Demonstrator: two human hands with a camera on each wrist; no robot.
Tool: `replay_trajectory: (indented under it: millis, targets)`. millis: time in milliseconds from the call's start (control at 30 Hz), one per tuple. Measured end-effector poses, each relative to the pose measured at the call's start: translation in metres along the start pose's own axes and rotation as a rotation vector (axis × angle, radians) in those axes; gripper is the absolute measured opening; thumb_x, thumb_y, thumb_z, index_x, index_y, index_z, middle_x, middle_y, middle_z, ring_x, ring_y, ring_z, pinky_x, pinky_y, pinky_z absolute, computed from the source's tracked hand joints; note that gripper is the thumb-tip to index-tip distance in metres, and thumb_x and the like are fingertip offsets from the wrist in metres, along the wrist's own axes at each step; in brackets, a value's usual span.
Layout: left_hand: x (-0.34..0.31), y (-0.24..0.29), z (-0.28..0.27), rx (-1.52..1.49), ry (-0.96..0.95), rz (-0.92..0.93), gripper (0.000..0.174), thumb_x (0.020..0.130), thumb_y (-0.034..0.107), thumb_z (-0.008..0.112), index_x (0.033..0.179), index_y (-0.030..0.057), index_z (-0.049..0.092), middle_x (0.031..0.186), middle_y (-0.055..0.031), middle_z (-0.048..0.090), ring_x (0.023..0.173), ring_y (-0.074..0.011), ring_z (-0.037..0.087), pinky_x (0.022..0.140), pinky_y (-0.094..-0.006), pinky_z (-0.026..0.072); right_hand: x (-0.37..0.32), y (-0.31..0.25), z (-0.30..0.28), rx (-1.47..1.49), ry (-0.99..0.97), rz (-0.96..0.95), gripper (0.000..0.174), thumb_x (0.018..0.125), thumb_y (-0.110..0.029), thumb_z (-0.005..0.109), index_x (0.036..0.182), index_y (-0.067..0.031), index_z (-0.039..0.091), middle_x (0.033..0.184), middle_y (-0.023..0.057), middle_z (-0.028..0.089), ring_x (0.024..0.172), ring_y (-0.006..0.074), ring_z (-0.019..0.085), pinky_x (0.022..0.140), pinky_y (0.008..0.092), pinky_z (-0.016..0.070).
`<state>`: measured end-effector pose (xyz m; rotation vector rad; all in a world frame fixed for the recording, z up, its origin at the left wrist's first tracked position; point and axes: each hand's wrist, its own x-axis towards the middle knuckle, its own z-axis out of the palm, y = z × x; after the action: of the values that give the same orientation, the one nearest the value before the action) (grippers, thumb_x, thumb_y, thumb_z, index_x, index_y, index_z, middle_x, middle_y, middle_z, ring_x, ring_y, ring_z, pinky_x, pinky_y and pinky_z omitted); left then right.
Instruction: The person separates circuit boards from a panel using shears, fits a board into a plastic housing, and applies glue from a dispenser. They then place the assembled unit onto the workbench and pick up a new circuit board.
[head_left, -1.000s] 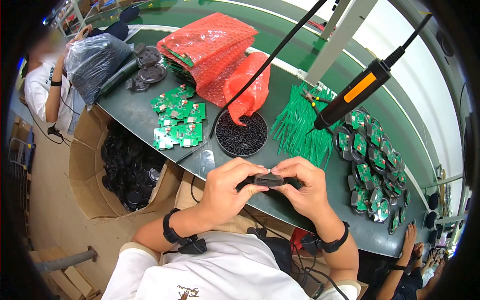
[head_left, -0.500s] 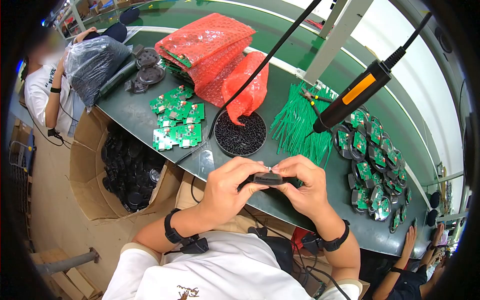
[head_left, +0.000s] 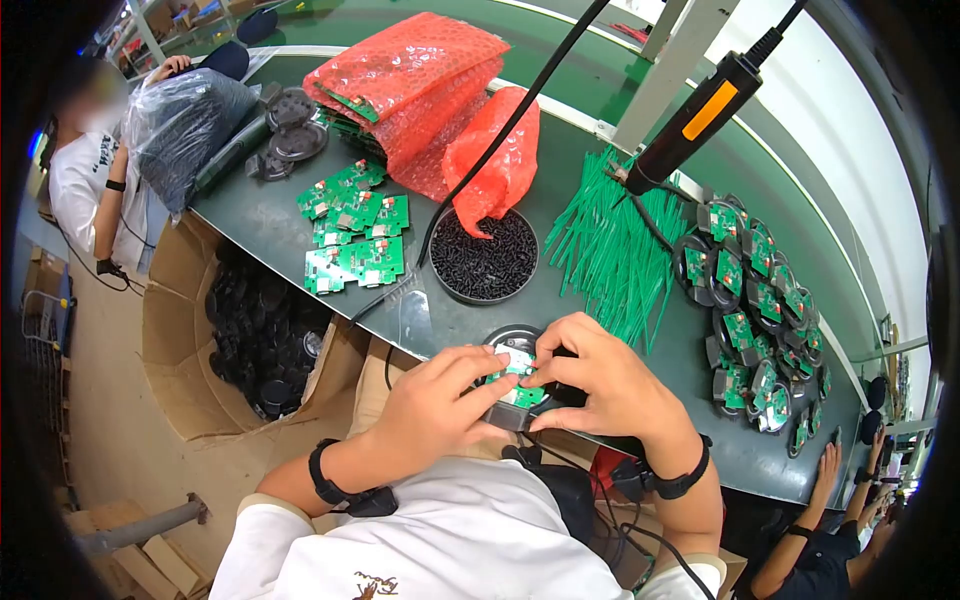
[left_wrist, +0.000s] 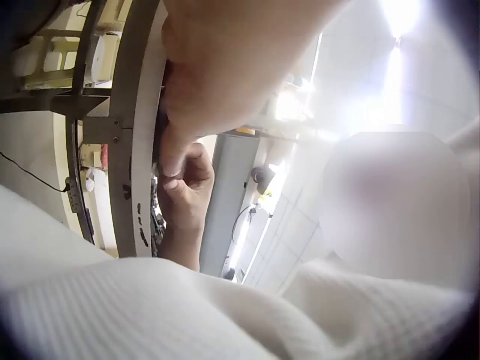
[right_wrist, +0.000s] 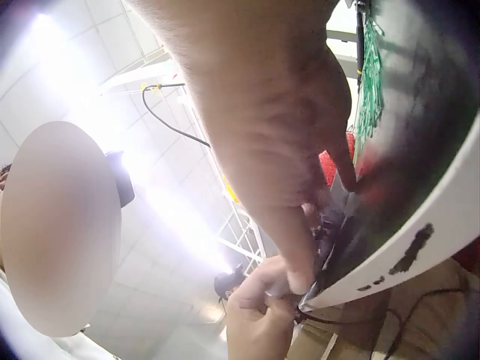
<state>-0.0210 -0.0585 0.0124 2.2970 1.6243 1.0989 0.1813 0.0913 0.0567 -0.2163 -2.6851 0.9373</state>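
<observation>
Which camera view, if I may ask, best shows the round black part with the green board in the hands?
The head view: the round black part sits between the left hand and right hand, board up. Both wrist views show only fingers and table edge.

Head cam looks steeply down on the bench from close above. Both wrist cams sit right under its near edge, super close, facing up at the ceiling. All three catch the left hand and right hand.
</observation>
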Motion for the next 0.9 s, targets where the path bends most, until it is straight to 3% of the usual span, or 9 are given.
replay_trajectory:
  millis: [33,200,433,633,900]
  targets:
    - [-0.001,0.002,-0.002,0.003,-0.028,-0.005,0.063,0.061,0.039,0.086,0.111,0.0039,0.07,0.121,-0.0123,0.065,0.112,-0.033,0.064,0.092,-0.0403,0.0563,-0.001,0.001,0.002,0.002,-0.001,0.001,0.034,0.068,-0.017,0.089,0.094,-0.0061,0.069,0.103,0.0077,0.061,0.099,0.0297,0.061,0.083,0.0393,0.0521]
    - [-0.003,0.003,-0.001,-0.015,-0.01,-0.009,0.058,0.064,0.034,0.087,0.111,0.0039,0.07,0.119,-0.0123,0.064,0.111,-0.032,0.064,0.09,-0.0399,0.0565,-0.002,0.004,0.012,-0.064,0.207,0.241,0.031,0.078,-0.018,0.084,0.104,-0.0061,0.072,0.104,0.0115,0.062,0.095,0.031,0.061,0.082,0.04,0.052]
    - [0.004,0.009,0.004,-0.086,0.043,-0.084,0.053,0.067,0.031,0.088,0.11,0.0055,0.071,0.118,-0.0126,0.062,0.105,-0.0305,0.064,0.083,-0.0384,0.0566,-0.002,-0.001,0.012,0.065,0.228,0.377,0.023,0.08,-0.011,0.082,0.101,-0.0067,0.074,0.107,0.0108,0.062,0.091,0.0269,0.064,0.077,0.0361,0.0529]
    - [-0.001,0.007,0.016,-0.054,0.066,-0.07,0.053,0.067,0.031,0.089,0.112,0.0074,0.072,0.119,-0.0146,0.061,0.101,-0.0303,0.065,0.081,-0.0381,0.0564,-0.005,0.003,0.012,0.148,0.238,0.378,0.025,0.078,-0.005,0.083,0.102,-0.0081,0.075,0.11,0.009,0.061,0.086,0.0205,0.064,0.072,0.0325,0.0523]
    - [0.002,0.008,0.011,-0.019,0.03,-0.034,0.054,0.065,0.028,0.087,0.111,0.0032,0.071,0.117,-0.0157,0.062,0.107,-0.0325,0.064,0.084,-0.0386,0.0565,-0.005,0.004,0.014,0.149,0.263,0.362,0.024,0.076,-0.006,0.085,0.098,-0.0068,0.077,0.106,0.0087,0.061,0.087,0.0215,0.064,0.074,0.0331,0.052]
